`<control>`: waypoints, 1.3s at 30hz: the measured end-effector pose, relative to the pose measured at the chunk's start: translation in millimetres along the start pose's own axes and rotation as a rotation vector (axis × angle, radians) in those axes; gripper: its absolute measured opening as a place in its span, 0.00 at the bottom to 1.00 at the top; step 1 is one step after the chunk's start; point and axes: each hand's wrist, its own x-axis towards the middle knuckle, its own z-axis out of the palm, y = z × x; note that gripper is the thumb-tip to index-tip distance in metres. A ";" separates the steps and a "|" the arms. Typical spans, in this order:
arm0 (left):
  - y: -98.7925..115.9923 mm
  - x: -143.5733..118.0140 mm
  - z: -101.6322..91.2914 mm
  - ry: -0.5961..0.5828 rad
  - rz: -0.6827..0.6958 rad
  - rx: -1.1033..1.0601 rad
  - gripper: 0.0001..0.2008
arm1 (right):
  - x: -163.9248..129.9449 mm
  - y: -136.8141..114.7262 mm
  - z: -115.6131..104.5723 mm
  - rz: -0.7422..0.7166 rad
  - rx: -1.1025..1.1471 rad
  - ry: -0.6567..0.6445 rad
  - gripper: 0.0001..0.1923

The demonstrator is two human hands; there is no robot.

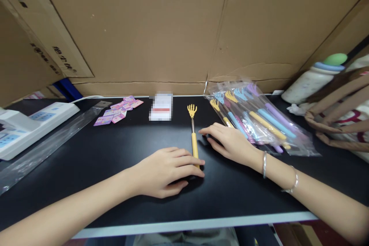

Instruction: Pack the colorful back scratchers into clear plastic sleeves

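Black tabletop [121, 153] (matte) beneath cardboard wall [150, 27], hands [164, 171] flat.

What you can't see well

Your left hand [165, 171] hides the end of the yellow back scratcher [193, 132]. The white card [161, 106] is all blurry.

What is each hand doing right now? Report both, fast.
Left hand: flat and open, fingertips on the grip of the yellow back scratcher.
Right hand: open, palm down on the black table beside it, holding nothing.
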 end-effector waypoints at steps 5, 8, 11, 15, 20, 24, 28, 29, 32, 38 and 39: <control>-0.1 -1.1 0.8 0.009 -0.015 0.010 0.18 | 1.9 -10.6 0.1 -0.165 0.011 -0.028 0.17; -0.9 -1.8 2.3 0.010 -0.029 0.017 0.19 | 2.1 -14.6 1.1 -0.236 -0.005 -0.041 0.16; -1.7 -1.8 3.5 0.018 0.000 0.047 0.17 | 2.2 -15.7 -0.1 -0.247 -0.019 -0.073 0.15; -2.3 -1.3 3.2 0.047 0.068 0.121 0.14 | 1.9 -14.8 -3.8 -0.212 -0.035 -0.099 0.15; -3.4 -1.5 1.9 0.086 0.098 0.180 0.15 | 1.0 -14.8 -6.1 -0.199 -0.051 -0.100 0.16; -4.7 -2.3 2.1 0.150 0.141 0.225 0.14 | 1.0 -14.3 -8.6 -0.193 -0.051 -0.109 0.16; -5.6 -3.0 2.3 0.157 0.151 0.237 0.13 | 0.5 -10.2 -9.8 -0.181 -0.055 -0.104 0.15; -5.7 -3.1 2.2 0.155 0.150 0.237 0.13 | 0.3 -8.8 -9.6 -0.177 -0.058 -0.104 0.14; -6.0 -3.3 2.0 0.149 0.147 0.242 0.13 | -0.4 -5.8 -8.8 -0.168 -0.056 -0.108 0.14; -6.1 -3.2 1.6 0.151 0.145 0.247 0.13 | -1.5 -5.2 -9.3 -0.162 -0.055 -0.109 0.15; -6.0 -3.1 1.4 0.154 0.145 0.245 0.13 | -1.7 -5.1 -9.5 -0.160 -0.059 -0.113 0.15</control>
